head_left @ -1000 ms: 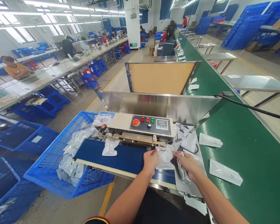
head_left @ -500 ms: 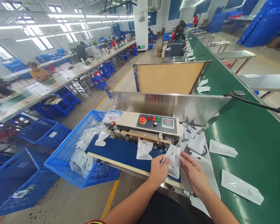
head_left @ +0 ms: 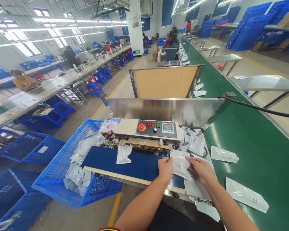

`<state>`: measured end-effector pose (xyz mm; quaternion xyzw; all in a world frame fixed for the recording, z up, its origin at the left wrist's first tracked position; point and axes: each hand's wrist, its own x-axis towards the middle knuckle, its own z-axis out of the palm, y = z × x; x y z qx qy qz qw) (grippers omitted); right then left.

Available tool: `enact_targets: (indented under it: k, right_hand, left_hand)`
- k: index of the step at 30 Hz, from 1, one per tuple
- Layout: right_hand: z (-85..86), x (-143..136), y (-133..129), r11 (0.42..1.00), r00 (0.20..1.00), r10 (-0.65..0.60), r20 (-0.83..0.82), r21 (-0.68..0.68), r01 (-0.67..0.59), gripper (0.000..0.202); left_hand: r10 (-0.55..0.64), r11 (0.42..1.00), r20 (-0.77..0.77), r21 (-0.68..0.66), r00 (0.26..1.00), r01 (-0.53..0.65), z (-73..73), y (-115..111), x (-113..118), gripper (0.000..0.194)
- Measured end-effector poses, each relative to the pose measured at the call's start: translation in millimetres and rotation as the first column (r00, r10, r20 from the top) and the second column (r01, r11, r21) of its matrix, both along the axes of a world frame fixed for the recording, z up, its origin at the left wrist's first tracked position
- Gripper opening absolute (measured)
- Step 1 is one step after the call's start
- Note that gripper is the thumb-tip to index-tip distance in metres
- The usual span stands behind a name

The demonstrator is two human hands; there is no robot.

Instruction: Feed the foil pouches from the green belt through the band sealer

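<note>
A white plastic pouch [head_left: 181, 164] is stretched between my two hands at the right end of the sealing machine [head_left: 144, 131]. My left hand [head_left: 165, 169] pinches its left edge, over the blue conveyor belt [head_left: 142, 165]. Its right upper edge is gripped between the thumb and fingers of my right hand [head_left: 202, 170]. The pouch's top edge lies close to the machine's sealing slot; whether it is inside cannot be made out. Another white pouch [head_left: 124, 154] hangs from the slot farther left, resting over the belt.
A blue crate [head_left: 60, 173] with several pouches stands at the belt's left end. More pouches [head_left: 197, 146] lie in a pile right of the machine. Two pouches lie on the green conveyor [head_left: 247, 144]. A metal panel [head_left: 163, 109] rises behind the machine. Co-workers sit farther off.
The pouch in my hands has turned from upright to broadside, its top edge now toward the machine. The hanging pouch has travelled left; the one at the belt's left end is gone from the belt.
</note>
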<state>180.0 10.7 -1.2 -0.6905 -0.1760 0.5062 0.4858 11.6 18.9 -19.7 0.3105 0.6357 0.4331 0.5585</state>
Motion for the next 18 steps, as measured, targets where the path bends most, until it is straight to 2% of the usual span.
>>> enact_targets:
  k: [2,5,7,9,11,12,14,15,16,17,18]
  right_hand:
    - [3.8,-14.0,14.5,0.998,1.0,0.015,-0.003,-0.063,-0.015,0.046]
    - [12.5,-37.7,21.8,0.996,0.998,0.064,-0.006,-0.067,-0.064,0.05]
    - [16.5,-46.5,9.9,0.994,0.995,0.096,-0.01,-0.044,-0.096,0.056]
    - [15.2,-44.5,-20.2,0.991,0.991,0.131,0.008,0.002,-0.131,0.062]
    - [5.3,-30.8,-69.2,0.993,0.992,0.107,0.064,0.041,-0.11,0.064]
    - [-3.0,-20.2,-100.1,0.997,0.993,0.056,0.101,0.042,-0.061,0.065]
    - [-23.9,5.2,-172.7,0.992,0.97,-0.126,0.209,0.011,0.127,0.063]
    - [-34.6,18.7,-213.8,0.965,0.927,-0.245,0.285,-0.023,0.262,0.06]
    - [-44.2,31.7,-257.7,0.907,0.854,-0.364,0.372,-0.067,0.415,0.056]
    - [-51.9,43.3,-303.8,0.81,0.75,-0.467,0.468,-0.114,0.576,0.05]
    - [-57.1,52.8,-351.3,0.673,0.624,-0.539,0.565,-0.158,0.723,0.043]
  left_hand:
    - [0.038,0.999,0.012,-0.011,0.999,-0.037,-3.4,6.2,-8.4,0.052]
    - [0.053,0.999,0.044,-0.008,0.998,-0.053,-3.8,10.3,-34.4,0.06]
    - [0.02,1.0,0.109,0.021,0.994,-0.022,-1.0,10.1,-58.8,0.067]
    - [-0.04,0.995,0.141,0.096,0.989,0.026,4.5,6.5,-86.6,0.069]
    - [-0.057,0.978,0.038,0.203,0.998,0.048,12.7,-1.4,-114.0,0.066]
    - [-0.013,0.969,-0.069,0.247,0.998,0.03,17.6,-6.3,-126.3,0.064]
    - [0.074,0.935,-0.238,0.354,0.968,0.015,27.8,-13.3,-145.3,0.063]
    - [0.088,0.915,-0.272,0.403,0.958,0.03,32.7,-13.1,-150.9,0.062]
    - [0.089,0.894,-0.282,0.446,0.955,0.048,37.2,-9.5,-152.6,0.059]
    - [0.079,0.87,-0.282,0.488,0.956,0.072,41.1,-2.5,-149.7,0.056]
    - [0.044,0.841,-0.277,0.529,0.96,0.115,44.3,6.8,-141.5,0.053]
